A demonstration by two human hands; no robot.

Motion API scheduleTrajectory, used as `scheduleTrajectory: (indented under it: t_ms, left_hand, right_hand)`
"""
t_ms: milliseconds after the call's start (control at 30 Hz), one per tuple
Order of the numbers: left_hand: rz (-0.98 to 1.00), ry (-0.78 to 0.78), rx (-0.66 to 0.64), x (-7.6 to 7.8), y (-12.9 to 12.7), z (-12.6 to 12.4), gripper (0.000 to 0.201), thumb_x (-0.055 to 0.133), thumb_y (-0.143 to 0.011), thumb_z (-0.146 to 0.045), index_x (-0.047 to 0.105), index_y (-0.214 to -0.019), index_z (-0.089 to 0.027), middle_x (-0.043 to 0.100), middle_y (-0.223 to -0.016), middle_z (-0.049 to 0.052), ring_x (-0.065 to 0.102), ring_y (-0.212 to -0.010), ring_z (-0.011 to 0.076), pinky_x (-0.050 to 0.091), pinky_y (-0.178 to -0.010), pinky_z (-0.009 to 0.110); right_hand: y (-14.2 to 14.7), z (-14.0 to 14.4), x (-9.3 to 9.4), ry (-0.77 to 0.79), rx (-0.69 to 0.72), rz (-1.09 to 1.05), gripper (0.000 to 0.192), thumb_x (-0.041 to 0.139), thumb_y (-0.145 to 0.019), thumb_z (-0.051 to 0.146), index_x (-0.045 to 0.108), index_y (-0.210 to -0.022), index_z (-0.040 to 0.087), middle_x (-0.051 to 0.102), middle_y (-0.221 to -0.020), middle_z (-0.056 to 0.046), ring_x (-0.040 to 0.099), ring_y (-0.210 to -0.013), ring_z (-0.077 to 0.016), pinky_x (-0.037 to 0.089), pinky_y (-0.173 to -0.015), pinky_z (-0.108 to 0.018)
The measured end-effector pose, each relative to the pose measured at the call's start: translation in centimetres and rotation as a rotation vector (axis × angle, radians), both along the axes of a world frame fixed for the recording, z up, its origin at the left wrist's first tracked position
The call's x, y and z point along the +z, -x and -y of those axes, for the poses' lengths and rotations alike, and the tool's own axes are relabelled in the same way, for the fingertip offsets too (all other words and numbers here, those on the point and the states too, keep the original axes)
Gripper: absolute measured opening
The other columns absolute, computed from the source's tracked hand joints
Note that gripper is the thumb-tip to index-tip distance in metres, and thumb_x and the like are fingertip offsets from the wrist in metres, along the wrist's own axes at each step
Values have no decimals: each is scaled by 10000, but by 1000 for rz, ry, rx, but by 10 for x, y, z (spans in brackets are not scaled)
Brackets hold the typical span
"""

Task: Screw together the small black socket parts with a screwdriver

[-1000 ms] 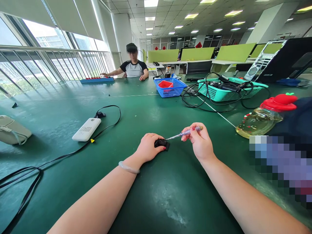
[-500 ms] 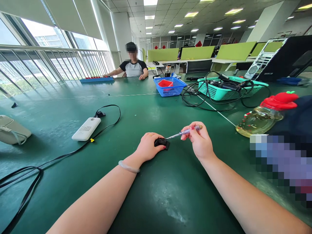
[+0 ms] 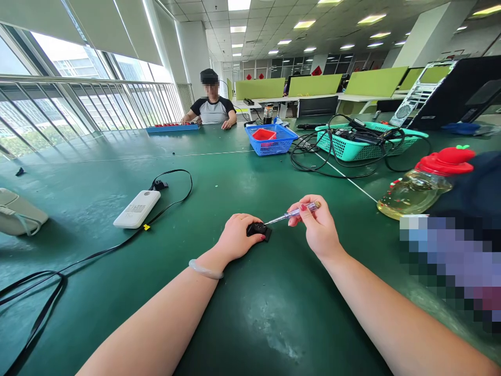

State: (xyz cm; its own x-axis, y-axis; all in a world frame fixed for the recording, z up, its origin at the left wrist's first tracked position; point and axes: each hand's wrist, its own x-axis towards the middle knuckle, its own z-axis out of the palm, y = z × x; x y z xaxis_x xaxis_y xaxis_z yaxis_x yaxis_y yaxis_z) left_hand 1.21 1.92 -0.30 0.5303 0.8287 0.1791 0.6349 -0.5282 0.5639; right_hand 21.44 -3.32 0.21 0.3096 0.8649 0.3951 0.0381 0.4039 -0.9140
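Near the middle of the green table [image 3: 250, 292], my left hand [image 3: 237, 237] grips a small black part [image 3: 257, 228] between thumb and fingers and holds it at the tabletop. What kind of part it is I cannot make out; the fingers cover its left side. In my right hand [image 3: 318, 227] is a screwdriver [image 3: 291, 213] with a clear purplish handle, pinched between thumb and fingers. Its thin metal shaft slants down to the left, and the tip meets the black part's upper right side, beside my left fingers.
A white power bank [image 3: 136, 209] with a black cable lies left, near a beige case [image 3: 19, 213]. Farther back are a blue basket [image 3: 271, 148], a teal basket [image 3: 348, 152] with cables, and a red-lidded bottle [image 3: 417, 190] at right. Across the table sits a person [image 3: 213, 109] beside a blue tray [image 3: 172, 129].
The blue tray across the table has shifted right along with the other person's hand. My hands, the black part and the screwdriver stay nearly as they were; the view moves slightly.
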Motion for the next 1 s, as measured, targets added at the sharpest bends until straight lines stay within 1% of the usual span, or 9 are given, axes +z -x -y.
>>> scheduleTrajectory:
  t_ms: [167, 267, 400, 500, 600, 667, 767, 867, 1000]
  left_hand:
    - [24, 6, -9, -1, 1, -2, 265, 793, -762, -307, 719, -1008, -242, 735, -1126, 38, 607, -1146, 273, 435, -1075, 451]
    - [37, 14, -22, 0, 1, -1, 269, 819, -724, -356, 721, -945, -239, 742, -1078, 35, 618, -1121, 277, 448, -1051, 448]
    - [35, 29, -30, 2, 1, 0, 322, 846, -665, -411, 711, -900, -237, 741, -1040, 35, 622, -1098, 283, 454, -1036, 448]
    - [26, 57, -27, 4, 1, 1, 359, 863, -633, -415, 687, -889, -234, 732, -1059, 37, 606, -1122, 292, 449, -1037, 458]
    - [16, 64, -34, 5, 2, 2, 379, 874, -611, -413, 667, -876, -237, 726, -1088, 41, 587, -1164, 306, 430, -1061, 476]
    - [14, 68, -49, 5, 2, 2, 381, 874, -609, -414, 658, -869, -240, 726, -1100, 39, 576, -1185, 312, 413, -1079, 486]
    - [14, 74, -76, 5, 3, 1, 374, 868, -619, -424, 655, -869, -244, 729, -1109, 36, 569, -1195, 314, 403, -1085, 491]
    - [14, 72, -81, 5, 3, 1, 364, 863, -629, -420, 661, -876, -247, 727, -1118, 31, 563, -1202, 312, 392, -1089, 493]
    - [16, 67, -82, 4, 3, 1, 356, 869, -625, -399, 660, -869, -246, 730, -1120, 23, 567, -1197, 303, 385, -1092, 487]
  right_hand:
    - [-1, 3, 2, 9, -41, 106, 526, 670, -861, 562, 460, -1250, 277, 710, -847, 2, 614, -606, -155, 549, -643, -342]
    - [-1, 4, 1, -18, -39, 167, 584, 665, -880, 538, 436, -1354, 285, 721, -868, -5, 618, -609, -159, 562, -674, -356]
    - [-2, 5, -2, -135, -17, 242, 477, 558, -953, 543, 471, -1346, 287, 711, -891, -13, 640, -661, -166, 578, -729, -382]
    - [-2, 4, -2, -180, 3, 252, 421, 471, -999, 533, 484, -1340, 287, 719, -985, -45, 693, -853, -202, 572, -856, -437]
    - [-3, 2, 0, -159, 57, 167, 390, 487, -999, 512, 494, -1329, 304, 708, -1126, -64, 707, -1000, -228, 537, -972, -490]
    - [-3, 2, 1, -130, 109, 85, 370, 522, -988, 500, 505, -1308, 314, 706, -1138, -56, 726, -982, -230, 530, -996, -509]
    - [-4, 0, 2, -100, 157, 9, 362, 564, -967, 501, 522, -1276, 317, 723, -1021, -26, 745, -898, -225, 535, -993, -526]
    - [-6, -2, 2, -83, 154, -24, 399, 600, -942, 520, 528, -1274, 311, 721, -922, -5, 746, -884, -229, 535, -997, -532]
    - [-7, -4, 1, -36, 122, -54, 451, 627, -912, 554, 533, -1279, 309, 721, -896, 3, 748, -850, -225, 529, -1005, -545]
